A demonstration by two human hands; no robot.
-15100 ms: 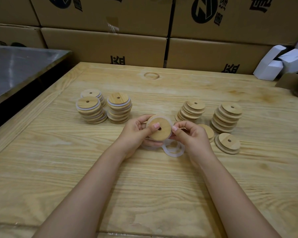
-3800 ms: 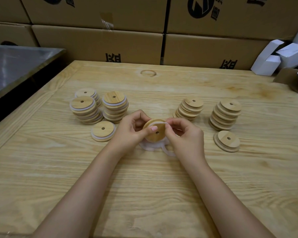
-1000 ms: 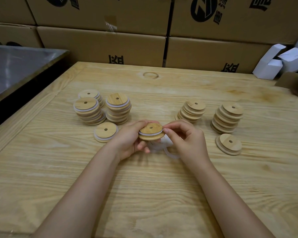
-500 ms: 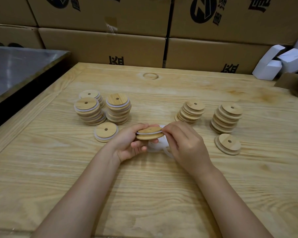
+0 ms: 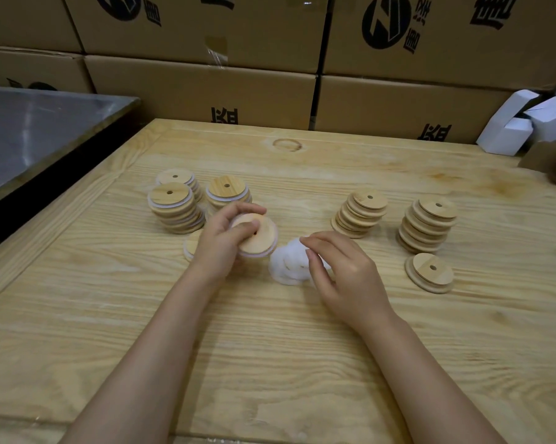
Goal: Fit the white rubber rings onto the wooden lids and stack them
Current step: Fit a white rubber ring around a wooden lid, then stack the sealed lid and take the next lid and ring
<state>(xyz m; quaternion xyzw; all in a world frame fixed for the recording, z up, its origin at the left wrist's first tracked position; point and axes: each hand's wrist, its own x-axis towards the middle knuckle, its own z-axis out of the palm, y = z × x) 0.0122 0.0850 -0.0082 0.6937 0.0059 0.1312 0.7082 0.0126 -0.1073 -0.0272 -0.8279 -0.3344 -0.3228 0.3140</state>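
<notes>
My left hand (image 5: 220, 243) grips a round wooden lid (image 5: 260, 237) with a white rubber ring round its edge, held tilted above the table. Partly hidden behind that hand lies a single ringed lid (image 5: 190, 248). My right hand (image 5: 344, 270) hovers over a small heap of white rubber rings (image 5: 287, 262), its fingers loosely bent and touching the heap. Three stacks of ringed lids (image 5: 175, 206) stand at the left. Two stacks of bare wooden lids (image 5: 361, 211) stand at the right, with a short stack of bare lids (image 5: 428, 273) in front of them.
The wooden table (image 5: 270, 347) has a raised rim on its left side. A steel surface (image 5: 30, 129) lies to the far left. Cardboard boxes (image 5: 206, 88) form a wall behind the table. White cartons (image 5: 510, 129) sit at the back right.
My left hand has carried the ringed lid to the left and tilted it. My right hand has let go of the lid and dropped onto the heap of rings.
</notes>
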